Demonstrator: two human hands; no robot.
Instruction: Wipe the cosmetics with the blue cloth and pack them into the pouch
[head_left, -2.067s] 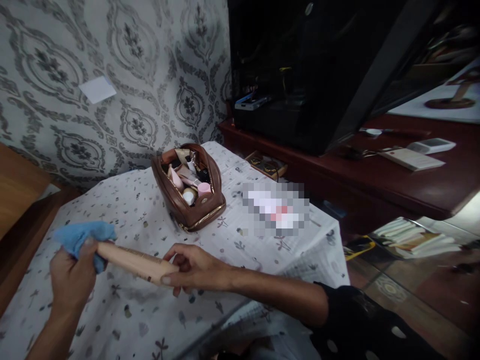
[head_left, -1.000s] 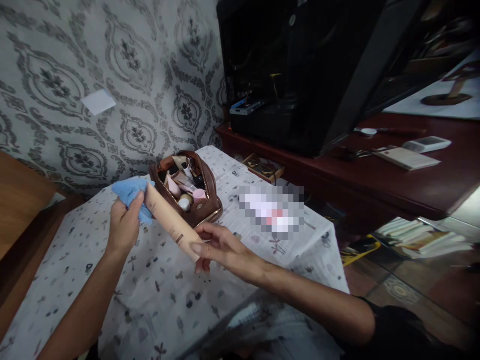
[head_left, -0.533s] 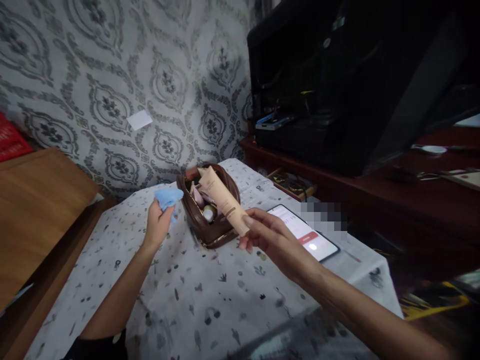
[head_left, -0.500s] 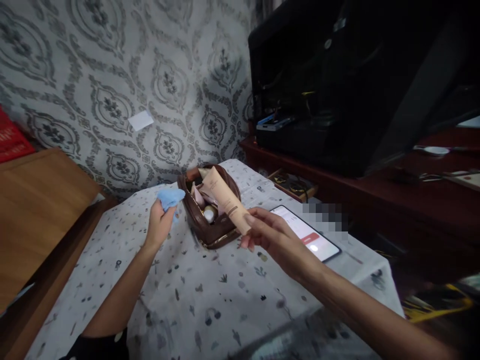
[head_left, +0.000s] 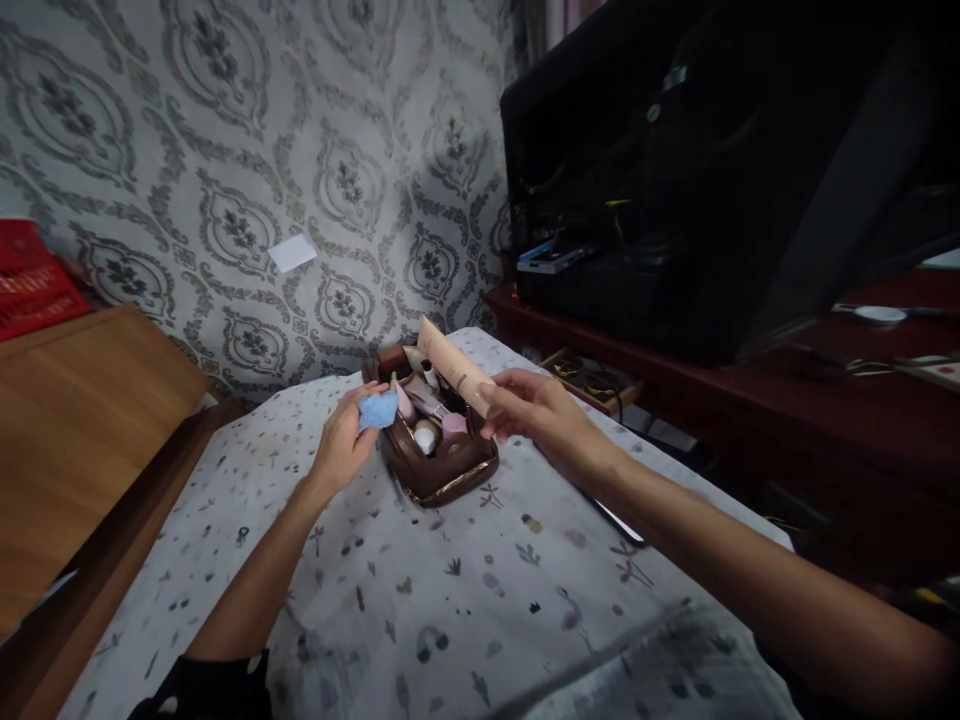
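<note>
Near edge: both forearms reach forward over a table under a white patterned cloth; a dark dotted sleeve shows at the left elbow. Left hand, fingers curled shut around a small blue cloth, bunched and pinched between thumb and fingertips, held just beside the left rim of an open brown pouch. Right hand on the other side of the pouch, thumb and fingers pinching the lower end of a beige tube. Tube's long axis runs up and to the left from the fingers, tilted, its flat crimped end highest and over the back of the pouch; the held end sits over the pouch's right rim. So the tube lies pouch-ward of the right fingers, and the right hand is the one on it; the left hand is near but apart from it. Inside the pouch: several small bottles and caps, one pink, one pale, packed upright. Under the right forearm, a dark flat edge on the cloth, mostly hidden; cannot tell what. Farther back: patterned wallpaper with a white paper slip, a dark cabinet on a red-brown shelf.
</note>
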